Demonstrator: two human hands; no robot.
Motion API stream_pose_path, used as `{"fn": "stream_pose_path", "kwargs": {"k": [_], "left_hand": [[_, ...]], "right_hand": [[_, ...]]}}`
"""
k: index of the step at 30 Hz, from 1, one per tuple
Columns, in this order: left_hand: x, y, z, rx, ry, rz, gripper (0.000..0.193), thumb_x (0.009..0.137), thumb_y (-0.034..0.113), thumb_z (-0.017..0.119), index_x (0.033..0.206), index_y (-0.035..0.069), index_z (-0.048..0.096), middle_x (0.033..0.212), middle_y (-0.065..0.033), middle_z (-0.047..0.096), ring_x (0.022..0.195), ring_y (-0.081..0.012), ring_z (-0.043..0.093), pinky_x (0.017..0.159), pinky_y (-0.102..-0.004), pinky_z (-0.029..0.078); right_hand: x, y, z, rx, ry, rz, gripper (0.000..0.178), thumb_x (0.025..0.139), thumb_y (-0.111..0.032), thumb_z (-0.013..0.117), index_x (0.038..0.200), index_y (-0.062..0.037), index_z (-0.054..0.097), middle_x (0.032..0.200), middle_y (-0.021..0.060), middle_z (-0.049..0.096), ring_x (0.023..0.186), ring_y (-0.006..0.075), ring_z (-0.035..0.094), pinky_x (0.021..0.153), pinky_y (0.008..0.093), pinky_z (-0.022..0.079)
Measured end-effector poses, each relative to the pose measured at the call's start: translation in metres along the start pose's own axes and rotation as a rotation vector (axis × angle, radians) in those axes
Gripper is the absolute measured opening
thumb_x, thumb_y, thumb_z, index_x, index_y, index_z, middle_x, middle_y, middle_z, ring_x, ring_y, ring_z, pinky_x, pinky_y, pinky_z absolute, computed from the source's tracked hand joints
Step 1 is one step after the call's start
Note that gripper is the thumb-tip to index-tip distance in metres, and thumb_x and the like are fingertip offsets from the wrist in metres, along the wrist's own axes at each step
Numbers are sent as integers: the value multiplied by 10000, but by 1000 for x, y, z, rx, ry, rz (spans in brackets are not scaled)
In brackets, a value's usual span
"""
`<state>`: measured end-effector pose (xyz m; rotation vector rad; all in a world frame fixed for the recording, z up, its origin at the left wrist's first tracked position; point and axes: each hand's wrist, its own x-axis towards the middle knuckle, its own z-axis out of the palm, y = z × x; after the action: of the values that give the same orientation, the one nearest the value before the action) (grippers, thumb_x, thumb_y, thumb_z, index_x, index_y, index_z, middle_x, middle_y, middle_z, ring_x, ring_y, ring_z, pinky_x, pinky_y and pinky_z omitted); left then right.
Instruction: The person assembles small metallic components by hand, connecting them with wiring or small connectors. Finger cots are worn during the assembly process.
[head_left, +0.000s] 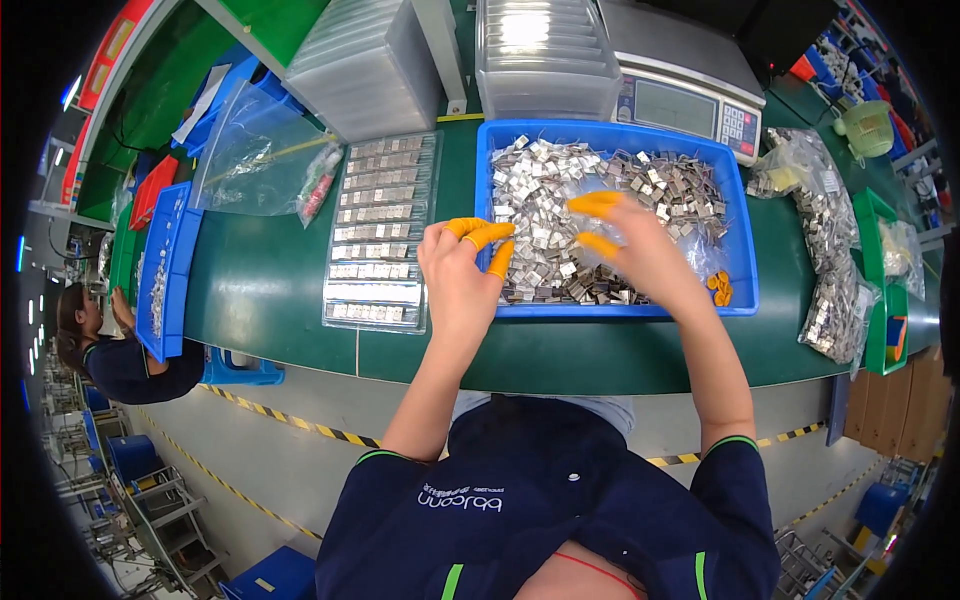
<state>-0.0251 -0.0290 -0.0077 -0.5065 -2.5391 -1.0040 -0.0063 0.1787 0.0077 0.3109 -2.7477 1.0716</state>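
Observation:
My left hand (462,268) wears orange finger cots and hovers at the near left corner of a blue bin (745,250), thumb and fingers pinched close; whether a piece sits between them I cannot tell. My right hand (632,242), also with orange fingertips, reaches over the heap of small shiny metal parts (560,195) inside the bin, fingers spread just above them. Left of the bin lies a clear tray (377,232) with rows of the same metal parts set in its slots.
A weighing scale (690,85) and stacks of clear trays (545,55) stand behind the bin. Bags of metal parts (835,250) lie at the right. A second blue bin (170,265) is at the left, where another person (110,355) works. The green bench (270,290) runs across.

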Motion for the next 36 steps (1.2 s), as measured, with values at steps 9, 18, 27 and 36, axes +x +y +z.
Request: {"fn": "stream_pose_path", "kwargs": {"k": [9,18,27,36], "left_hand": [[-3,4,-2,226,-162,56,212,628,129,729,833,104,680,857,-43,578,885,-212,478,836,-378,274],[7,15,17,-6,-201,-70,298,676,145,714,936,19,640,826,-95,591,813,-245,519,747,-347,396],[12,12,8,-235,-124,-323,252,686,101,707,930,60,660,827,-93,594,594,-199,532,560,-286,448],[17,18,24,181,-150,256,224,642,125,707,857,76,666,876,-63,578,915,-238,478,809,-367,337]], "right_hand": [[20,6,32,-303,-278,-56,232,704,-108,651,930,-61,632,893,114,608,787,307,587,668,371,467],[20,3,27,709,-134,368,192,744,-42,651,924,21,629,793,118,650,707,175,642,645,258,507],[21,6,15,811,12,326,210,763,-17,631,967,24,605,884,83,633,786,140,611,689,240,506],[16,11,7,728,206,274,212,792,-40,605,1002,-27,631,907,38,637,785,81,562,731,201,441]]}}
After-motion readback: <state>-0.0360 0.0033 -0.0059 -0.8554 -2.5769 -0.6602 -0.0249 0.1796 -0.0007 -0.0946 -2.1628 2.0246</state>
